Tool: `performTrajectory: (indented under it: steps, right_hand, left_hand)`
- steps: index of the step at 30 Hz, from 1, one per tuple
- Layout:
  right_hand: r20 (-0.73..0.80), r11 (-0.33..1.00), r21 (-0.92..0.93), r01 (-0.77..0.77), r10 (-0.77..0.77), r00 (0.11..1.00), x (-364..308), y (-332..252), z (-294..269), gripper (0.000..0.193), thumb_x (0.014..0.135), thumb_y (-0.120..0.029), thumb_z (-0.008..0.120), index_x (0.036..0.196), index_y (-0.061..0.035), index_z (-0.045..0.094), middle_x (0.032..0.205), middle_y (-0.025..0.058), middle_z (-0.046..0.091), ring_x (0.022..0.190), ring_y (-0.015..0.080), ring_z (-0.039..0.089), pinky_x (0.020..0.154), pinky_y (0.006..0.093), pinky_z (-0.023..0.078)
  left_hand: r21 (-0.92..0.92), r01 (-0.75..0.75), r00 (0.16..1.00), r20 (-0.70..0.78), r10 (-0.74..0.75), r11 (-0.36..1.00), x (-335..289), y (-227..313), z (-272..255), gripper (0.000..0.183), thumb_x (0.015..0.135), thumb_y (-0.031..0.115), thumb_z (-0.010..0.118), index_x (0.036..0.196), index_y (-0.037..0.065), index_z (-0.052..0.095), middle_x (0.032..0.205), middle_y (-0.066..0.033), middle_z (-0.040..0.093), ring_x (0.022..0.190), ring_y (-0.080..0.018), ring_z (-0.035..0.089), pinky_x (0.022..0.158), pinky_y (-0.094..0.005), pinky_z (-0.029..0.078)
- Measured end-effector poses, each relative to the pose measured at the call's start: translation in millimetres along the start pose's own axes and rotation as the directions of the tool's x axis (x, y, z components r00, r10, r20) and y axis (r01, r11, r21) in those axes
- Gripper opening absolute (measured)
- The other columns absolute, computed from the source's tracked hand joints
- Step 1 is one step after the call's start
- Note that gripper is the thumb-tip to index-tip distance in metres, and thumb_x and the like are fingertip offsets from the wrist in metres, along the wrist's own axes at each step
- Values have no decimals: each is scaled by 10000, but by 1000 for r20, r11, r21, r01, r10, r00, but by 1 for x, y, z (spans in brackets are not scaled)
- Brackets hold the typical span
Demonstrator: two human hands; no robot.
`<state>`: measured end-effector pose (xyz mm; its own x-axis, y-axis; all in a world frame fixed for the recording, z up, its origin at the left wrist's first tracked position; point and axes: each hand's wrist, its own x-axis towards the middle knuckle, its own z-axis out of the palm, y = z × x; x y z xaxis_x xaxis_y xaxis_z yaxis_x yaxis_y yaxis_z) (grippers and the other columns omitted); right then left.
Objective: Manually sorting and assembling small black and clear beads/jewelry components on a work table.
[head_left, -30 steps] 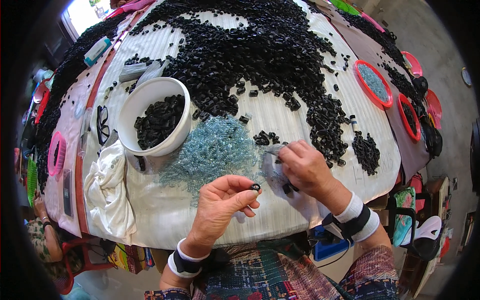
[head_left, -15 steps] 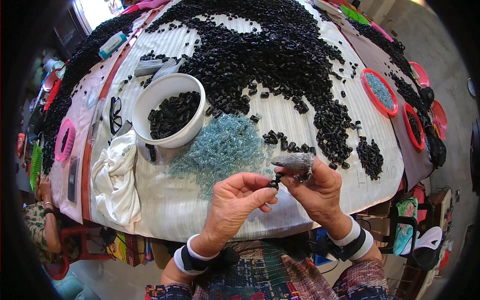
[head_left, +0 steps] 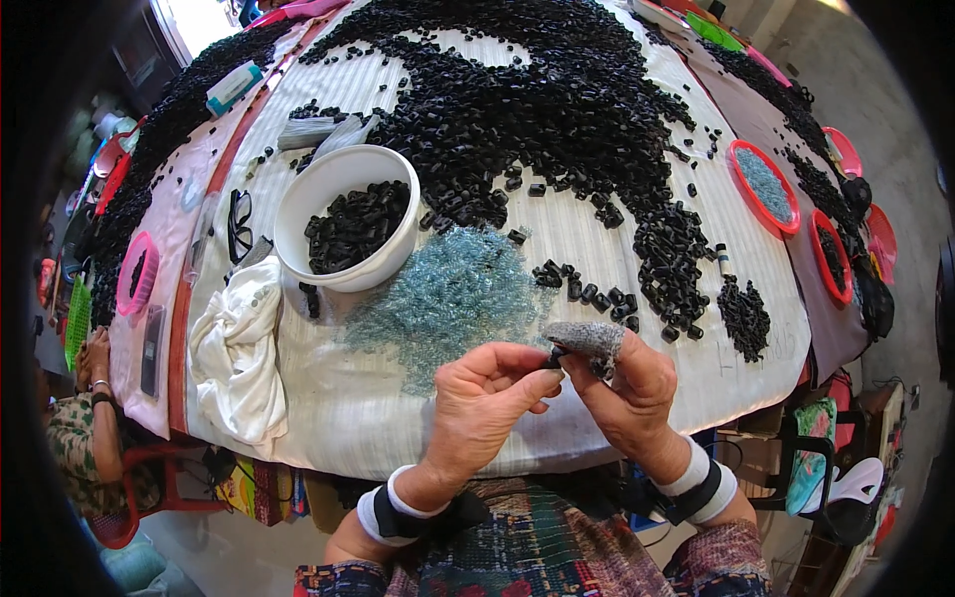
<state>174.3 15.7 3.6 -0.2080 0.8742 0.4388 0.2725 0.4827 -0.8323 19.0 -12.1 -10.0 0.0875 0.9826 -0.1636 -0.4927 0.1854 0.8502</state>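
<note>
Above the near edge of the table, my left hand [head_left: 484, 406] and my right hand [head_left: 625, 393] meet fingertip to fingertip. Between them is a small black part [head_left: 554, 355], pinched by thumb and finger on each side and largely covered. A grey knitted finger cover [head_left: 589, 338] sits on my right index finger, which lies over the part. Just beyond my left hand spreads a pile of tiny pale blue, see-through pieces [head_left: 453, 289]. Several short black cylindrical parts [head_left: 587, 293] lie beyond my fingertips.
Left of the blue pile stands a white bowl [head_left: 288, 224] of black parts. Nearby are a crumpled white cloth [head_left: 239, 363] and black-framed glasses [head_left: 239, 227]. A large heap of black parts [head_left: 497, 109] covers the far table. Another person's hand [head_left: 96, 353] rests at the left edge.
My fingertips have closed further around the small black part, and my covered finger now lies across it. The whole view has shifted slightly, moving the table's things rightward.
</note>
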Motion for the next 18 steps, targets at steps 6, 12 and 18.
performTrajectory:
  steps: [6,12,18]
  right_hand:
    - [86,957,-206,204,-190,978,5,1,-7,333,650,79,670,968,-18,647,780,105,625,700,253,631,616,302,503]
    - [131,949,-214,231,-207,970,9,-1,-9,350,627,70,677,967,-10,646,795,107,628,714,249,633,615,308,504]
    - [129,971,-181,155,-132,983,12,0,-9,278,678,45,670,948,-16,651,772,102,616,666,215,619,582,292,499]
  left_hand:
    - [79,-18,1000,3,18,997,2,-3,-4,201,826,23,672,1006,-51,619,886,-100,675,789,-121,649,631,-220,537]
    - [91,-4,1000,14,3,996,4,-7,-5,206,838,39,666,1020,-43,619,880,-100,676,796,-129,656,653,-220,536]
    - [81,-5,1000,26,3,997,5,-6,-4,227,834,37,670,1039,-39,608,877,-89,675,790,-123,654,663,-220,535]
